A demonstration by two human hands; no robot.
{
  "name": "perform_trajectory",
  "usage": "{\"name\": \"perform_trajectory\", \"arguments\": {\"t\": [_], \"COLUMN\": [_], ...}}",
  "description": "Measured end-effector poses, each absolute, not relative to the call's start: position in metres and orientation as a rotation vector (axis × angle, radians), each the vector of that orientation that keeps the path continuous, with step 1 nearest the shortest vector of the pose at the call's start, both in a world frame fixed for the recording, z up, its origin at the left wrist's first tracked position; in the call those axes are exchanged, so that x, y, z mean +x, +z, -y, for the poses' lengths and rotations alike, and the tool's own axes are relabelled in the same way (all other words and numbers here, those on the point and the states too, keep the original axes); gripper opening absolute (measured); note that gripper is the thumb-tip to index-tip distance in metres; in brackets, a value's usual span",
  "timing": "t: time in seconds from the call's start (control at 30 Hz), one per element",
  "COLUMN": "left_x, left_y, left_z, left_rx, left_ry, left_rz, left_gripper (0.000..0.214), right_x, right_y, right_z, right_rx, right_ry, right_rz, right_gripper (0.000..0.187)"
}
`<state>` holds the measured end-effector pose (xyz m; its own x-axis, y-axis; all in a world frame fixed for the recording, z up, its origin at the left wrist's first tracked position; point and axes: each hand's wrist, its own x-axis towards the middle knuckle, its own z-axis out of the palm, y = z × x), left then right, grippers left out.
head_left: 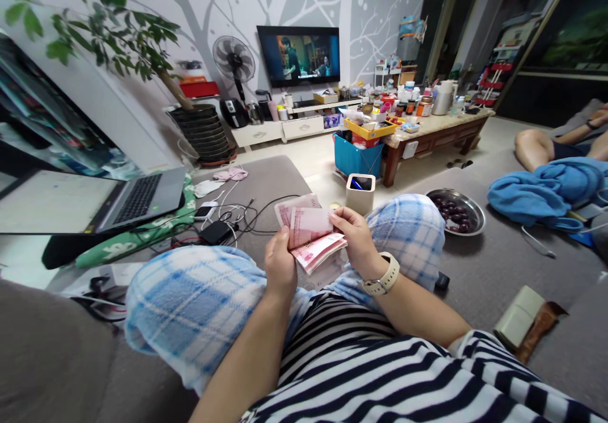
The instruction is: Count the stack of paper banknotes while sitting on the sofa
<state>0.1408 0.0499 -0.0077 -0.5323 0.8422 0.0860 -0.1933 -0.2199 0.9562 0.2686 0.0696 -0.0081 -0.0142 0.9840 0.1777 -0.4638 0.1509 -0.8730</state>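
Indoor light, med. bright & fairly even, shadows soft. TV [299, 56] glows; laptop screen [52, 201] v. pale, nearly washed out. Floor [316, 154] has a pale sheen; metal bowl [477, 214] w/ small glints on rim. Doorway [460, 24] at back R v. dim, dark under coffee table [441, 135] too. Banknotes [311, 228] mid-frame pretty sharp; bkgd softer. Wide-lens stretch at edges, esp. striped shirt [403, 378] btm R.

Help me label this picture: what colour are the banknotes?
The banknotes are pinkish red with paler areas, seen best in the head view.
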Motion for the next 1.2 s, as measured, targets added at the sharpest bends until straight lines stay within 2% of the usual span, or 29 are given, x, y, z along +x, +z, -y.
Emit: {"name": "perform_trajectory", "arguments": {"t": [0.6, 1.2], "left_x": [0.138, 0.139], "left_y": [-0.014, -0.014], "left_z": [-0.052, -0.054], "left_rx": [0.878, 0.818], "left_ry": [1.834, 1.847], "left_rz": [-1.437, -1.307], "left_gripper": [0.029, 0.031], "right_x": [0.269, 0.269], "right_y": [-0.008, -0.01], "right_z": [-0.07, -0.07], "right_rx": [-0.701, -0.688], "right_ry": [1.332, 1.336], "right_rz": [0.961, 0.954], "right_gripper": [0.023, 0.022]}}
